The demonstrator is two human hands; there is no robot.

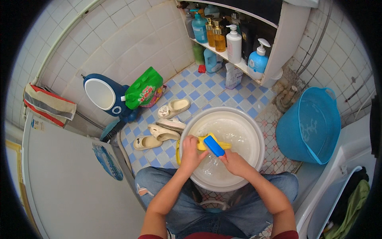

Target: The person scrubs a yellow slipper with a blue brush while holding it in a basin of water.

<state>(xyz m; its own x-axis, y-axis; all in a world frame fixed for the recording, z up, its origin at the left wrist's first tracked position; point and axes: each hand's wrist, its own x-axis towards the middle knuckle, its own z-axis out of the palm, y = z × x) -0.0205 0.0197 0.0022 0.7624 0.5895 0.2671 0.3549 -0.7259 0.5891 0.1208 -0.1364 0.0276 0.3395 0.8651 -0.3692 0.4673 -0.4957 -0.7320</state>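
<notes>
In front of me is a round, pale wash basin (pixel 259 134) holding cloudy water. My left hand (pixel 191 151) reaches over its left side and grips a yellow rubber shoe (pixel 222 145), partly covered by hand and brush. My right hand (pixel 235 162) holds a blue-backed scrubbing brush (pixel 214 145) by its end. The brush lies across the yellow shoe; its bristle side faces down and is hidden. Against the basin's outer left wall a second yellow item (pixel 178 153) shows only as a strip.
Cream clogs (pixel 174 108) and a striped-soled shoe (pixel 171 124) lie left of the basin. A blue tub (pixel 288 134) stands right. Pump bottles (pixel 234 44) line a shelf ahead. A green detergent pouch (pixel 143 88) leans by a blue child's urinal (pixel 89 78). A white appliance (pixel 71 173) flanks my left.
</notes>
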